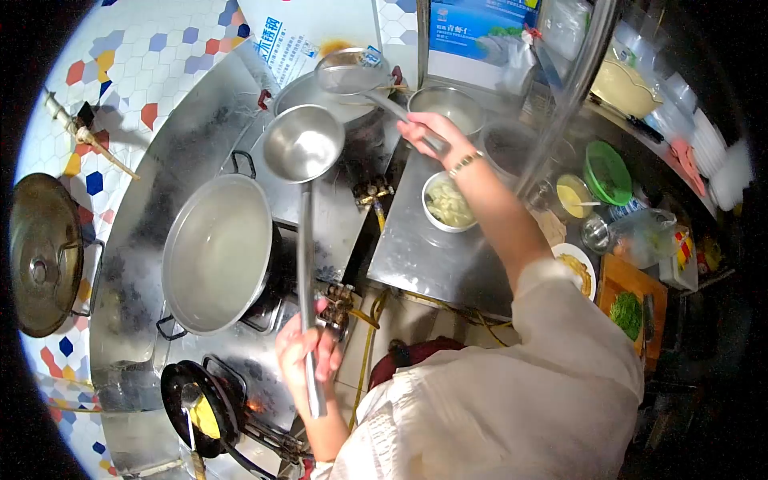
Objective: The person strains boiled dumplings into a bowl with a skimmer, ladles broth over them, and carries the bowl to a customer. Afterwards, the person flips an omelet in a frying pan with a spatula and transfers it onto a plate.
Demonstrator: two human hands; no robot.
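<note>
My left hand is closed loosely around the handle of a big metal ladle. The ladle's bowl hangs above the stove, between a large pot of cloudy liquid and a pot farther back. With my right hand, a bracelet at its wrist, I grip the handle of a round strainer. That strainer is over the back pot and hides part of it. Below my right forearm, a white bowl of pale, chunky food stands on the steel counter, near a metal bowl.
A black pan with yellow food sits over a flame at lower left. A large lid rests at far left. On the right are a green basket, a plate of food and a cutting board with greens. A metal pole rises nearby.
</note>
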